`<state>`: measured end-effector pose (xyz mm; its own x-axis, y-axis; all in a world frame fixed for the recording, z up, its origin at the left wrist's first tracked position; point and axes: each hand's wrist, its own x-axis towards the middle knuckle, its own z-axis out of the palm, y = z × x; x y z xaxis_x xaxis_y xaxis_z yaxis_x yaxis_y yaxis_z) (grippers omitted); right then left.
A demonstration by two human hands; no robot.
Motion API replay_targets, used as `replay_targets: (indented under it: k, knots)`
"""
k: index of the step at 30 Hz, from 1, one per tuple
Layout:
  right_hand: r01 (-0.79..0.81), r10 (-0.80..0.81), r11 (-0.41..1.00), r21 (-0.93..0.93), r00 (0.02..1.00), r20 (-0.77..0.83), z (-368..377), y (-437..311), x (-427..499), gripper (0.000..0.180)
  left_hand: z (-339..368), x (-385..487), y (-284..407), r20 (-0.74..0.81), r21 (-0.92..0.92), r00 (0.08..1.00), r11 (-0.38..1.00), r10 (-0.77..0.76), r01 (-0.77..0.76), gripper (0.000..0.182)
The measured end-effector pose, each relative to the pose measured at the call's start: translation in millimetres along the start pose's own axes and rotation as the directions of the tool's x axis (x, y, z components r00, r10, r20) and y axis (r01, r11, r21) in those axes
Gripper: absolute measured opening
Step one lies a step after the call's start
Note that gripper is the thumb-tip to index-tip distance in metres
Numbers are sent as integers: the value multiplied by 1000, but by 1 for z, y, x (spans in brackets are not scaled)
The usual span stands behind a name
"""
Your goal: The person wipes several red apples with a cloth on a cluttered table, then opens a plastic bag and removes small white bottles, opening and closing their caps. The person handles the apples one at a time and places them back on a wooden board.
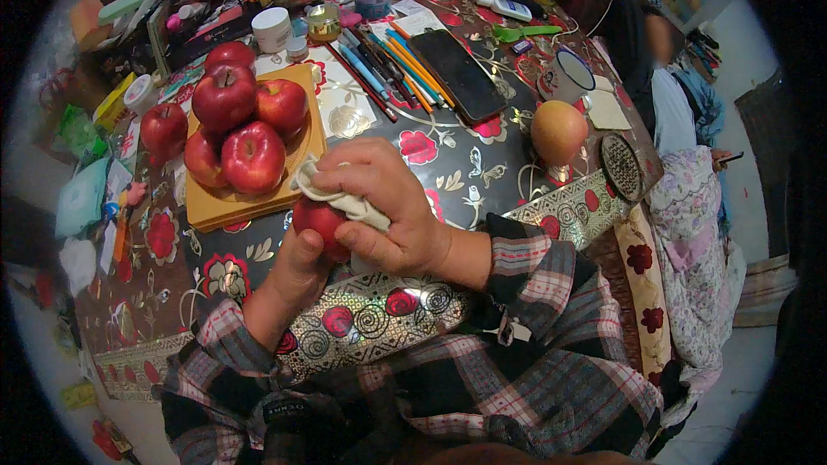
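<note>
A red apple rests in my left hand, whose thumb lies along its near side. My right hand grips a folded cream cloth and presses it over the top of that apple. Just beyond my hands, to the left, several red apples are piled on a square yellow tray. One more apple sits off the tray's left side. The underside of the held apple and most of my left fingers are hidden.
Pencils and pens lie beside a black phone on the flowered tablecloth. To the right are an orange round fruit, an enamel mug and an oval brush. Jars stand behind. A person is at the far right.
</note>
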<state>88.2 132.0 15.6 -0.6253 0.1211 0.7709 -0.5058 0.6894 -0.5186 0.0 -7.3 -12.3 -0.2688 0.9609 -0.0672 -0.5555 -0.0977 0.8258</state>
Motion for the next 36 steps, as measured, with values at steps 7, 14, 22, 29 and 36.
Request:
replay_targets:
  k: [7,14,22,29,36]
  knots:
    - [-246,286,911,330,955,-78,3,-4,-3,22,1,2,4,9,186,1000,983,5,-7,103]
    - [-494,594,609,621,802,55,2,-12,0,33,2,2,6,14,261,999,964,39,-41,104]
    - [-590,708,464,660,695,123,4,-1,0,42,-2,3,2,15,321,998,945,55,-56,97]
    - [-546,619,519,658,770,152,3,-6,1,47,-4,3,2,9,299,999,953,51,-51,101]
    - [-474,524,680,559,848,81,1,-9,-5,47,4,6,0,-49,321,978,931,201,-175,103]
